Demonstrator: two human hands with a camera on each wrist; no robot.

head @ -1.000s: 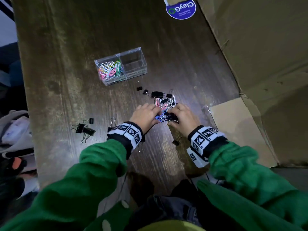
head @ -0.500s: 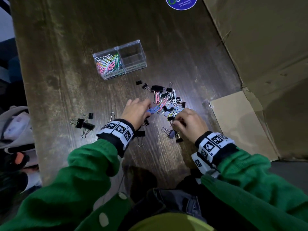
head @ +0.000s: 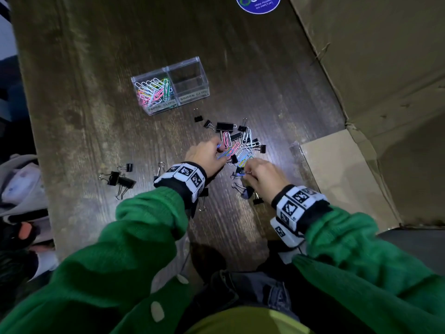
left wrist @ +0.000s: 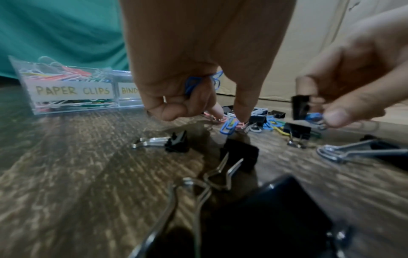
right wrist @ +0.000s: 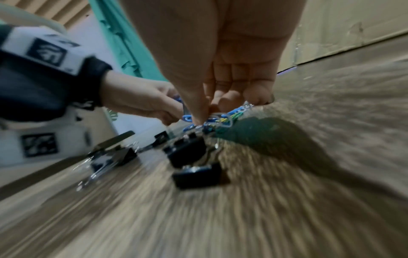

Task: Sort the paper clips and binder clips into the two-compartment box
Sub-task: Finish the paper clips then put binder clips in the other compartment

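Blue paper clips (left wrist: 191, 83) are held in the curled left hand (head: 207, 157) above the mixed pile (head: 242, 143) on the counter (head: 96, 68). A small black binder clip (left wrist: 299, 109) is pinched by the right hand (head: 263, 177).

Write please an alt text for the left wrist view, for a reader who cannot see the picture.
The left hand holds blue paper clips in its curled fingers and reaches down into a mixed pile of clips on a dark wooden table. At right, the right hand pinches a black binder clip; behind, a clear box labelled PAPER CLIPS holds coloured clips.
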